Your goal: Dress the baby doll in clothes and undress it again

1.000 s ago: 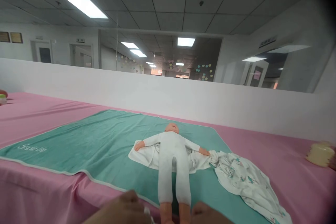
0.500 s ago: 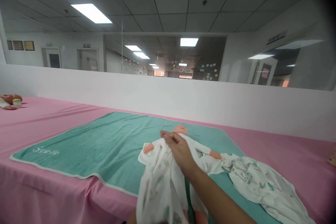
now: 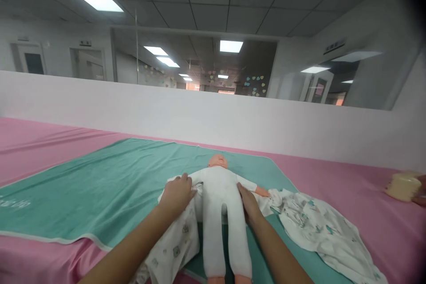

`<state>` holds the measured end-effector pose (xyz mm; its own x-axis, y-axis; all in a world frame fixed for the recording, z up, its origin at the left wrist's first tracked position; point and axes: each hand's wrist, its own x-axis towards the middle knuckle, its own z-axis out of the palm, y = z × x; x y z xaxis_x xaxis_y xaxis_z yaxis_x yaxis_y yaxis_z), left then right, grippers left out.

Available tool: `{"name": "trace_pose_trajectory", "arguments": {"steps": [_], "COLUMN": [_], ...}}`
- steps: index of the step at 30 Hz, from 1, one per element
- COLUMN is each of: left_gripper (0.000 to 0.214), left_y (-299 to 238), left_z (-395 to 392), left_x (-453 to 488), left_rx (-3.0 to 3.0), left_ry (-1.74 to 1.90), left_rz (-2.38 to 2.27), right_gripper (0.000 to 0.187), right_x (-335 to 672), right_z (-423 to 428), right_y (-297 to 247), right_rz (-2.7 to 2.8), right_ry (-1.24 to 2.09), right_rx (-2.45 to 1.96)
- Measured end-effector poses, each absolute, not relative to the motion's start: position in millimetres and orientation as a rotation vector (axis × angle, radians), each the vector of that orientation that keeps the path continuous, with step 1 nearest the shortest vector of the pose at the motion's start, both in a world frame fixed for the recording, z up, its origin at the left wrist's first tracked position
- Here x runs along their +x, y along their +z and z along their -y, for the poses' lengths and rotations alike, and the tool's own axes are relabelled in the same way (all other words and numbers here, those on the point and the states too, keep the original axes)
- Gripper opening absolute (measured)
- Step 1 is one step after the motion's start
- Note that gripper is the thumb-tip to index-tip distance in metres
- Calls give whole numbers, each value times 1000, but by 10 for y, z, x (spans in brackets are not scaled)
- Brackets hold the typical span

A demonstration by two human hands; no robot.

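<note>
A baby doll [image 3: 216, 186] in a white bodysuit lies on its back, its head at the far end and its feet toward me. A white printed baby garment [image 3: 179, 235] is spread beside and partly beneath the doll's left-hand side in view. My left hand [image 3: 178, 193] is closed on this cloth next to the doll's arm, its fingertips curled. Against the other side of the doll's torso, my right hand [image 3: 249, 202] grips with the thumb on top; its other fingers are mostly hidden.
A teal towel [image 3: 109, 186] with a pale border lies under the doll, over a pink table cover [image 3: 346, 182]. A crumpled white printed cloth [image 3: 328, 230] lies to the right. Farther right, a hand [image 3: 420, 191] touches a pale yellow object [image 3: 401, 187]. A white wall [image 3: 159, 106] stands behind.
The printed garment has moved off the doll's front to the left, uncovering the white bodysuit. My right hand has come down to the doll's side, and my left hand has come into view.
</note>
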<state>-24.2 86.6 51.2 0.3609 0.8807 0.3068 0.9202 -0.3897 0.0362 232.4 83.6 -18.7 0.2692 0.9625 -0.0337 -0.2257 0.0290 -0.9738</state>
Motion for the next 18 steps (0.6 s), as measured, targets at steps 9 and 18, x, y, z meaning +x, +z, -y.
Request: {"name": "trace_pose_trajectory", "arguments": {"steps": [9, 18], "left_gripper": [23, 34], "left_y": [-10, 92], "left_z": [-1171, -1171], "left_x": [14, -93], "left_rx": [-2773, -2861], "left_ry": [-870, -1594], "left_rz": [1394, 1748], "right_gripper": [57, 58], "right_x": [2334, 2003], "right_z": [-1043, -1130], "right_y": [4, -14], "right_rz": [721, 675], "right_ry": [1609, 1747], "right_rx": [-952, -854]}}
